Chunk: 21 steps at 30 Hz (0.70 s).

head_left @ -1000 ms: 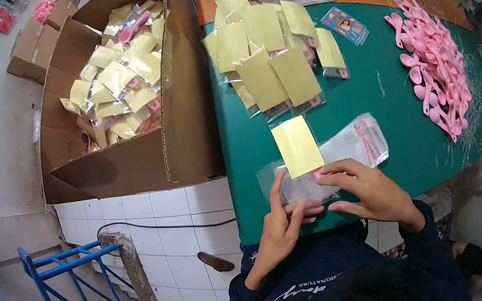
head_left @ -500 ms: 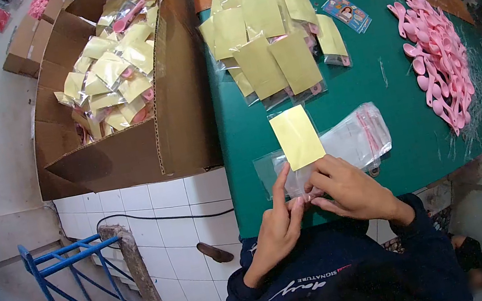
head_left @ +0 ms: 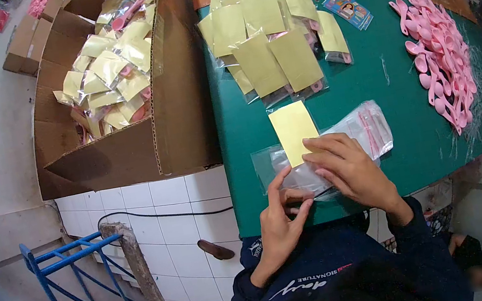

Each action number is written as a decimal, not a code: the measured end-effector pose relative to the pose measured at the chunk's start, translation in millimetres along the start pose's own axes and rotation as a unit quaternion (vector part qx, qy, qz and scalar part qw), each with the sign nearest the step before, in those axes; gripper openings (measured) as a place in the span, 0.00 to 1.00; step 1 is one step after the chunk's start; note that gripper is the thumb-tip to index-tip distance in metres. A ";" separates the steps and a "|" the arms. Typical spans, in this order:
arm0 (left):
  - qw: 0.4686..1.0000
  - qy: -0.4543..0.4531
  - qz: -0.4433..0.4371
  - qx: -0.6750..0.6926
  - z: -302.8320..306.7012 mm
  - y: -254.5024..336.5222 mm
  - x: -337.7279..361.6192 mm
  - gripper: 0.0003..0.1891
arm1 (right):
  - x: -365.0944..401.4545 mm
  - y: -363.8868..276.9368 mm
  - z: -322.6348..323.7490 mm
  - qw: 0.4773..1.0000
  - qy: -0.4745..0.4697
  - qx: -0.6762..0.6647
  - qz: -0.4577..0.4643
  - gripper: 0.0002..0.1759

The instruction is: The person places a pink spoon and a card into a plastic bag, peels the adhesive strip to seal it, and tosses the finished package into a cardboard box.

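Observation:
A yellow card (head_left: 294, 129) in a clear plastic bag (head_left: 264, 162) lies at the front of the green table. My left hand (head_left: 280, 219) is at the bag's near end, thumb and curled fingers on its edge and the index finger reaching toward the card's lower corner. My right hand (head_left: 353, 171) rests over the card's lower right side, fingers extended and fingertips on the card and bag. Beneath and to the right is a stack of clear plastic bags (head_left: 365, 122) with pink strips. Farther back lie several bagged yellow cards (head_left: 261, 66), with pink parts showing at their ends.
A large cardboard box (head_left: 180, 97) of similar packets stands left of the green table (head_left: 370, 79). Pink spoons (head_left: 440, 57) are heaped at the right, and a blue printed card (head_left: 348, 10) lies at the back. A blue metal frame (head_left: 74, 264) stands lower left.
My right hand has moved up from the bag's near end onto the card's lower right side. My left hand stays at the near edge, its thumb now farther from the index finger.

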<state>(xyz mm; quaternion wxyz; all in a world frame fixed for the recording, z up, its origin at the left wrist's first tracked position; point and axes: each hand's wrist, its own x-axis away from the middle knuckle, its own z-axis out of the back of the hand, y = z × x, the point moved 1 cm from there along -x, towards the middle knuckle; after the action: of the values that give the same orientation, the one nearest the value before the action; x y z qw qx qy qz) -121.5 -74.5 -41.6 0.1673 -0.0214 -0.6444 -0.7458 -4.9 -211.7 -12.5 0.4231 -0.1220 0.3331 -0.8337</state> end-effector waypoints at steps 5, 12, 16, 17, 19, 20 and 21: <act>0.999 -0.026 -0.004 0.047 1.5 3.5 2.4 0.38 | -0.3 -2.9 1.2 0.999 0.028 -0.012 0.011 0.15; 0.985 -0.048 0.090 0.137 10.4 7.2 9.1 0.30 | 10.3 -16.3 7.6 0.995 -0.080 0.001 0.054 0.12; 0.983 -0.040 0.111 0.139 11.0 3.3 10.9 0.28 | 15.3 -19.0 4.0 0.989 -0.122 0.031 0.079 0.13; 0.983 -0.044 0.110 0.137 11.0 3.7 10.8 0.28 | 15.7 -19.0 2.8 0.989 -0.123 0.033 0.079 0.13; 0.984 -0.054 0.107 0.134 11.4 5.1 10.8 0.28 | 16.3 -19.4 0.7 0.988 -0.121 0.039 0.085 0.13; 0.983 -0.055 0.111 0.137 11.3 3.5 11.5 0.28 | 16.4 -19.8 -0.5 0.988 -0.118 0.043 0.090 0.13; 0.982 -0.057 0.116 0.141 11.2 1.1 12.5 0.28 | 16.6 -20.3 -1.9 0.988 -0.115 0.047 0.095 0.13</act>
<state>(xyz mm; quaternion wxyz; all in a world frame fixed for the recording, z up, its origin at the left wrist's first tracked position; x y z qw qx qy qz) -135.0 -66.5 -35.5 0.2168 -0.1144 -0.7448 -0.6206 -28.6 -215.3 -1.8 0.5413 -0.1650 0.2528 -0.7848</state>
